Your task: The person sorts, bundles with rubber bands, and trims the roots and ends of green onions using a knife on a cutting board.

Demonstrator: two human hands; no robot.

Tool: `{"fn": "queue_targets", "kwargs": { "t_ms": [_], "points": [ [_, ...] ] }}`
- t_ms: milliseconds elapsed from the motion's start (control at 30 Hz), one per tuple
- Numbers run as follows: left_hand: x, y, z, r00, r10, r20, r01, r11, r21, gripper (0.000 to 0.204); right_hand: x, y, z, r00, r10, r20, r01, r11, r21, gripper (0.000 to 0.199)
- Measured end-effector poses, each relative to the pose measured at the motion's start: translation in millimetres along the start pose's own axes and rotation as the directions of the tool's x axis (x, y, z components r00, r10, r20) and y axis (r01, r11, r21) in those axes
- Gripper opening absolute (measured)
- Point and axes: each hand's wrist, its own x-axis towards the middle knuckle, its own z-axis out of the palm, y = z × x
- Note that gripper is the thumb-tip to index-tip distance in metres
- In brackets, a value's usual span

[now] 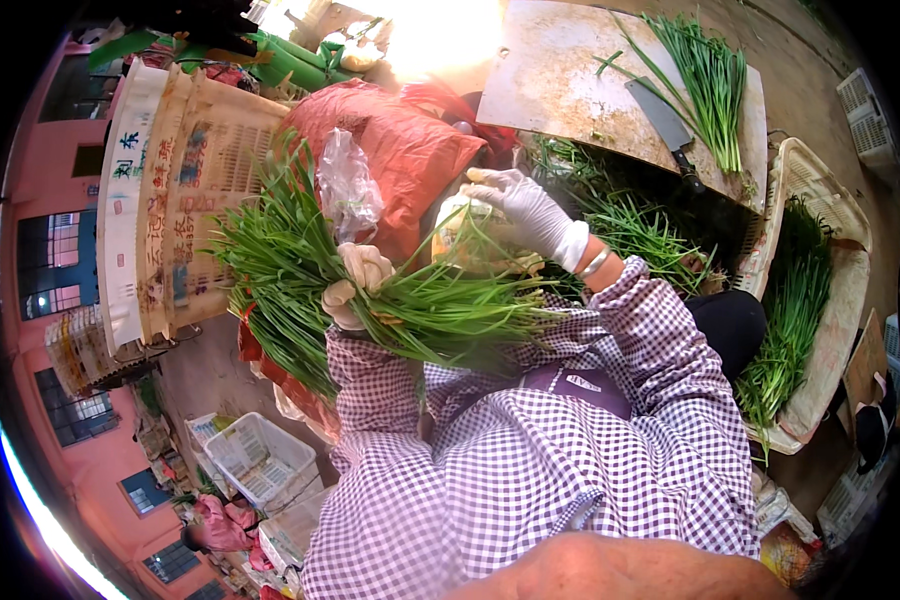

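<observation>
My left hand [358, 282], in a pale glove, is wrapped round a large bunch of garlic chives [290, 235]. The long green leaves fan out to its left, and the bunch stretches right across the front of my body. My right hand [532, 208], in a thin white glove, is raised to the right of the bunch with thumb and fingers drawn together. Whatever its fingertips hold, if anything, is too small to make out. Just below and left of these fingers sits a white and yellow wrapped bundle [470, 235], partly covered by loose green blades.
A cleaver [662, 118] lies beside cut chives [712, 95] on a worn board [570, 70] at far right. A crate [855, 300] of greens stands right. Orange sacking [390, 140], clear plastic [348, 190] and a large crate [210, 130] are left. Another person [218, 525] is lower left.
</observation>
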Motion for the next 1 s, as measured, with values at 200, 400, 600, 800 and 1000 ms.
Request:
{"fn": "queue_targets", "kwargs": {
  "t_ms": [200, 400, 600, 800, 1000],
  "points": [
    [-7.8, 0.1, -15.4, 0.999, 0.021, -0.035, -0.021, 1.000, -0.004, 0.027, -11.3, -0.3, -1.2, 0.995, -0.033, -0.097, 0.022, 0.994, -0.110, 0.019],
    [-24.4, -2.1, -34.7, 0.985, 0.092, -0.144, -0.093, 0.996, 0.004, 0.025, -36.6, 10.9, -21.2, 0.973, 0.207, 0.105, -0.184, 0.964, -0.195, 0.028],
    [-23.0, -7.4, -42.1, 0.992, 0.081, -0.096, -0.090, 0.992, -0.089, 0.021, -9.9, 10.3, 0.2, 0.991, -0.096, -0.095, 0.092, 0.995, -0.046, 0.028],
    [-24.6, -9.8, -31.6, 0.961, 0.138, -0.241, -0.153, 0.987, -0.046, 0.020, -39.5, 22.1, -18.0, 0.993, 0.043, 0.106, -0.011, 0.960, -0.280, 0.011],
    [-18.5, -8.3, -34.0, 0.962, 0.114, -0.250, -0.131, 0.990, -0.054, 0.021, -99.7, 92.7, -69.9, 0.710, 0.703, 0.042, -0.361, 0.414, -0.835, 0.011]
  ]
}}
